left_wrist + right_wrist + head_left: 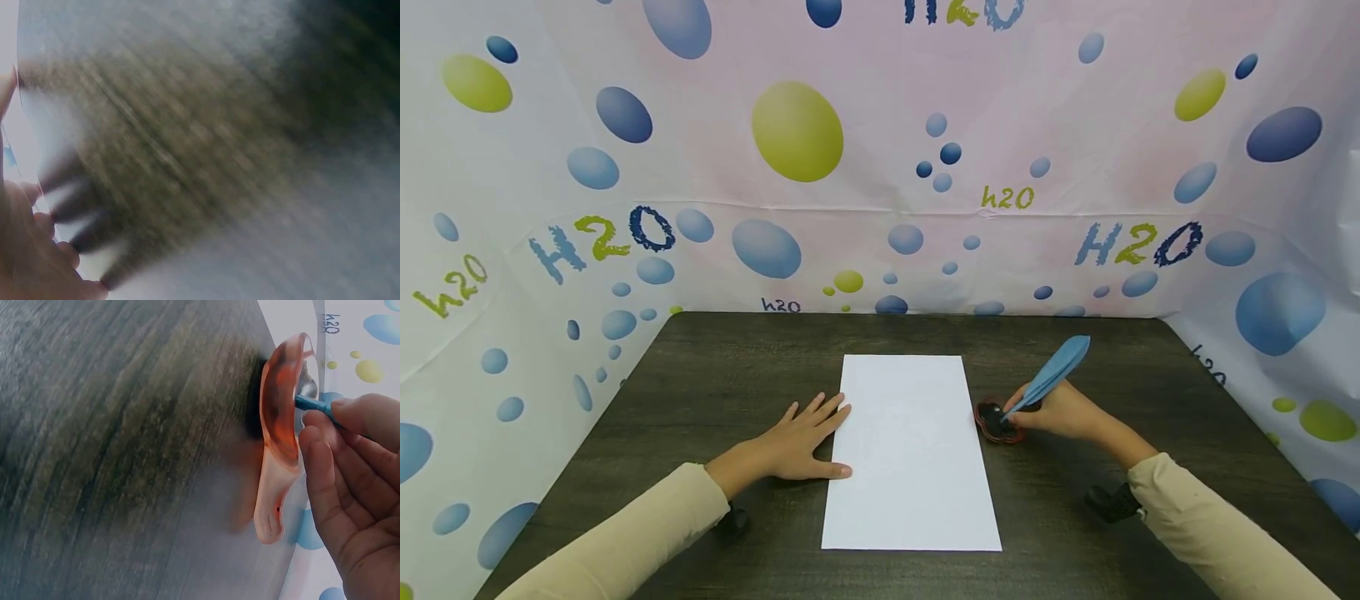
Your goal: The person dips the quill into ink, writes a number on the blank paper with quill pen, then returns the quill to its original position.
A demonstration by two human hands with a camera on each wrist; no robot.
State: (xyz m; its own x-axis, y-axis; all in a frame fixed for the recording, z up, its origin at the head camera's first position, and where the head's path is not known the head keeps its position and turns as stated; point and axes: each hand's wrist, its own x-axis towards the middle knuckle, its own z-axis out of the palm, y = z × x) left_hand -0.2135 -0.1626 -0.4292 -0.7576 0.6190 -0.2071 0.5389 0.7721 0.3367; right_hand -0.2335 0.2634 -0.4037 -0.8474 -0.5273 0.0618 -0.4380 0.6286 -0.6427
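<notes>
A blank white sheet of paper point(910, 454) lies on the dark table. My left hand point(793, 446) rests with spread fingers on its left edge; the left wrist view catches part of that hand point(34, 250). Right of the paper, my right hand point(1063, 412) pinches a blue feather quill pen point(1054, 371) between thumb and fingers. Its lower end points into a small dish point(992, 425) with a dark inside and reddish rim. From the side, the right wrist view shows the dish point(281, 406) as copper-coloured and translucent, with a short handle. The quill's tip is hidden inside it.
The dark wood-grain table point(737, 358) extends around the paper on all sides. A white backdrop point(865, 183) printed with blue and green dots and "H2O" lettering rises behind and beside it. Black wrist devices point(1112, 502) show under both sleeves.
</notes>
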